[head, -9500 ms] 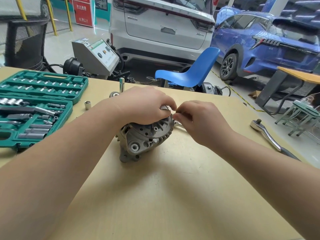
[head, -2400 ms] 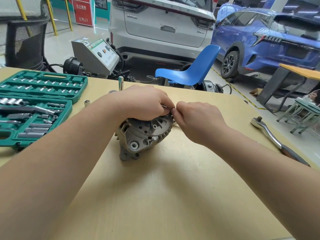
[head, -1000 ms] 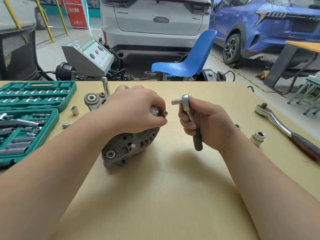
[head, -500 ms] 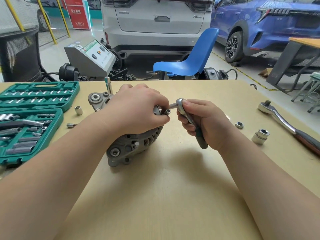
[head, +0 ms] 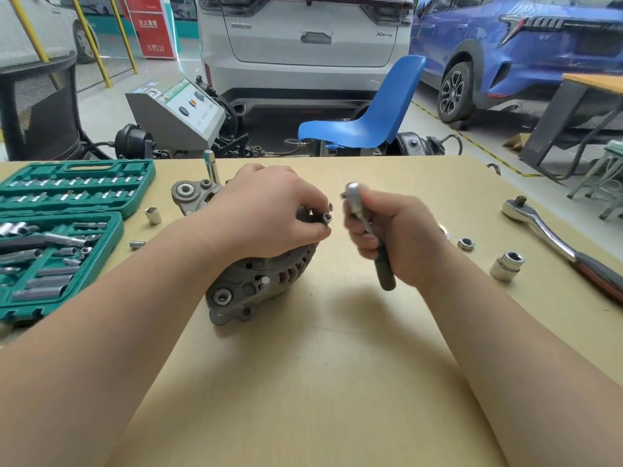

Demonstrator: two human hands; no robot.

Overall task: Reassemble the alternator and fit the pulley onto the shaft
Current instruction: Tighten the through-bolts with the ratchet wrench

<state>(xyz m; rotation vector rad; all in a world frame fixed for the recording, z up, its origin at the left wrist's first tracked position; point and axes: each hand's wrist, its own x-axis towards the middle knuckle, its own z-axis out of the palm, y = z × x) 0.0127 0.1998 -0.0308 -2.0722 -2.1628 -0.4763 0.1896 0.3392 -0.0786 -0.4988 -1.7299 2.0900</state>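
The grey alternator (head: 259, 281) lies on its side in the middle of the tan table (head: 320, 382). My left hand (head: 269, 214) rests over its top and pinches a small socket (head: 326, 217) at the fingertips. To the right, a short way off, my right hand (head: 394, 237) grips a small ratchet (head: 367, 230), head up, handle pointing down. The ratchet is blurred and does not touch the socket. A grey end bracket with a bearing (head: 188, 193) lies behind my left hand. No pulley can be made out.
An open green socket set (head: 67, 227) fills the left side. Loose sockets (head: 153, 215) lie near it. On the right lie a nut (head: 466, 244), a large socket (head: 507, 266) and a big ratchet (head: 553, 241). A blue chair (head: 364, 119) and cars stand beyond the table.
My right hand picked up the small ratchet, brought it to the socket in my left fingers half a second ago, and has now drawn it back to the right. My left hand stays on the alternator.
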